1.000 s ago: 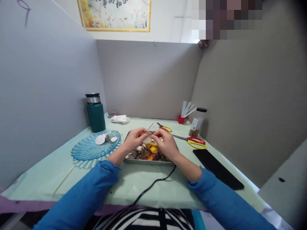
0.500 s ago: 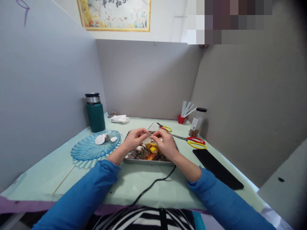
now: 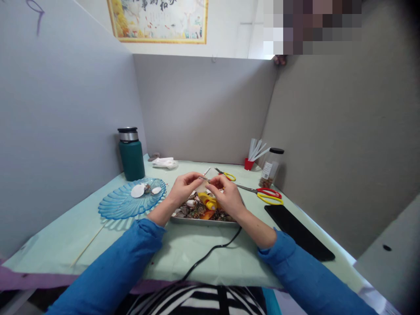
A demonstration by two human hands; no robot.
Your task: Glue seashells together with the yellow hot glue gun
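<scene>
Above a metal tray [image 3: 203, 222], my left hand [image 3: 186, 189] and my right hand [image 3: 226, 194] meet with thumbs and forefingers pinched. Between the fingertips is a small, pale, flat piece [image 3: 202, 187], possibly a shell; the fingers partly hide it. Beneath them the tray holds a jumble of shells and dark bits [image 3: 188, 212]. Among these lie a yellow nozzle-like object [image 3: 208, 201] and an orange piece [image 3: 207, 215]. To the left, a blue fluted glass plate [image 3: 118, 205] carries a white shell [image 3: 138, 190] and a few smaller pieces.
A green bottle [image 3: 131, 159] stands behind the plate, a thin stick [image 3: 88, 243] in front. Rightward are two pairs of scissors [image 3: 269, 196], a black slab [image 3: 298, 232], a lidded jar [image 3: 271, 168] and a red cup of white sticks [image 3: 249, 164]. A black cable [image 3: 211, 251] crosses the front.
My fingertips have shifted slightly around the pale piece, and the right ones sit a little farther from the left. The whole view has moved a touch; the table things stay put.
</scene>
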